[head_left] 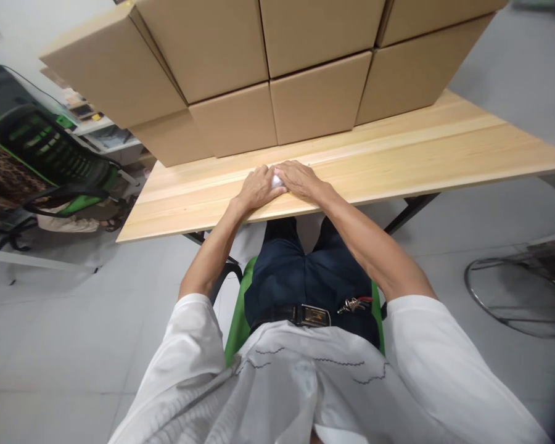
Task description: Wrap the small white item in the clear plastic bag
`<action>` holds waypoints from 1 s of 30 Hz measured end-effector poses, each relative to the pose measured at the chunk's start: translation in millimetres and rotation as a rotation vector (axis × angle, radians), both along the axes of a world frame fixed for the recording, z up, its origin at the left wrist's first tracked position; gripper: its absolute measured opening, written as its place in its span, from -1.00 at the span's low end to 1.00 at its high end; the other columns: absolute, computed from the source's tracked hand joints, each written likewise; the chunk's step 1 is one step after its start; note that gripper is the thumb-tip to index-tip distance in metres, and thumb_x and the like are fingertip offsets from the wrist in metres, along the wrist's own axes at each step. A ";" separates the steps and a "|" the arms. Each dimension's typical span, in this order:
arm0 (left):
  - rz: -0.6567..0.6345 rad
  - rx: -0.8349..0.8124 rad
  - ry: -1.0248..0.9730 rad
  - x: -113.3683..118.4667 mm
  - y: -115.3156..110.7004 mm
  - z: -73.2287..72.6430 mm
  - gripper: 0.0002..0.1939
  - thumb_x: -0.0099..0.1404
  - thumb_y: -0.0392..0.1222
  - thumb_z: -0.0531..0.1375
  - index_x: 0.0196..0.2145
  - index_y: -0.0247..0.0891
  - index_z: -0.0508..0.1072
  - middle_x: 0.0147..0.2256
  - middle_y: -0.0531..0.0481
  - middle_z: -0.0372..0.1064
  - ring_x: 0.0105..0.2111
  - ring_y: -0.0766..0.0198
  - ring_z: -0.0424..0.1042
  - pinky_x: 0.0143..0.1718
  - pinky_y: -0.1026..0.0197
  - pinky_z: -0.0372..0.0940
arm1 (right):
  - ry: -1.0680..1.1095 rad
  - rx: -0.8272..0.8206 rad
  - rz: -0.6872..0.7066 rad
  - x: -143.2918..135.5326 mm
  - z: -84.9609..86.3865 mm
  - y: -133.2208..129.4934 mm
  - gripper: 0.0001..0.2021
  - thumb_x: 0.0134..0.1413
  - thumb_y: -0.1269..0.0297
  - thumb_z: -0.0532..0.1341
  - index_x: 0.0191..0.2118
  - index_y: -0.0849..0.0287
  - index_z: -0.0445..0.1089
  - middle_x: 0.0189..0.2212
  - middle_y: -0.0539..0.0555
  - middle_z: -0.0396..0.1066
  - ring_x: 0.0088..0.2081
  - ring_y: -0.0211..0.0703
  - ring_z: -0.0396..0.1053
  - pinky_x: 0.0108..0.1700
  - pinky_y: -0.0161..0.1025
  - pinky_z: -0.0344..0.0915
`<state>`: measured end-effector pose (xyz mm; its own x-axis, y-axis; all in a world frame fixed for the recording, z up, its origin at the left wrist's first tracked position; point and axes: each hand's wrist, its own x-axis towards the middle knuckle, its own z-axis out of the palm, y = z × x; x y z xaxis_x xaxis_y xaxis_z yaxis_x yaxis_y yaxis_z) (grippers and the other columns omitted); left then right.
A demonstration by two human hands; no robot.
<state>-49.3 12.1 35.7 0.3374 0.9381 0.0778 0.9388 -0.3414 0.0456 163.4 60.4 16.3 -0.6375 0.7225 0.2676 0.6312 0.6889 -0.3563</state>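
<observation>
My left hand [258,188] and my right hand [300,179] rest side by side on the light wooden table [444,148], near its front edge. Between them lies a small white object [276,180], mostly covered by the fingers of both hands. Both hands touch it; what it is cannot be made out. My arms reach forward from white sleeves. I sit on a green chair [237,320] with my legs under the table.
Stacked brown cardboard boxes [277,74] fill the far side of the table, just beyond my hands. A black and green office chair [50,154] stands at the left. A metal ring base [518,290] lies on the grey floor at the right.
</observation>
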 end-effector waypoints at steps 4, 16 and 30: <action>-0.029 -0.007 -0.072 -7.1 6.6 -9.9 -0.27 0.77 0.24 0.31 0.59 -0.36 0.49 0.51 -0.60 0.57 0.53 -0.47 0.57 0.60 -0.39 0.46 | -0.019 -0.030 -0.049 -3.7 7.8 -6.2 -0.34 0.93 0.19 -0.14 0.51 0.31 0.67 0.52 0.44 0.70 0.51 0.31 0.60 0.63 0.13 0.41; -0.054 -0.041 -0.119 -15.9 11.7 -13.4 -0.17 0.77 0.34 0.23 0.61 -0.41 0.44 0.63 -0.67 0.49 0.61 -0.49 0.57 0.68 -0.39 0.43 | -0.042 -0.057 -0.078 -3.9 10.9 -1.6 -0.38 0.92 0.25 -0.12 0.43 0.35 0.69 0.48 0.47 0.71 0.57 0.26 0.59 0.66 0.05 0.39; -0.051 -0.045 -0.140 -22.6 20.8 -21.9 -0.13 0.72 0.44 0.24 0.57 -0.38 0.54 0.64 -0.63 0.52 0.64 -0.51 0.55 0.69 -0.39 0.42 | -0.119 -0.090 -0.180 5.8 -3.1 30.7 -0.34 0.76 0.34 -0.13 0.48 0.42 0.66 0.66 0.56 0.53 0.81 0.53 0.26 0.84 0.50 0.14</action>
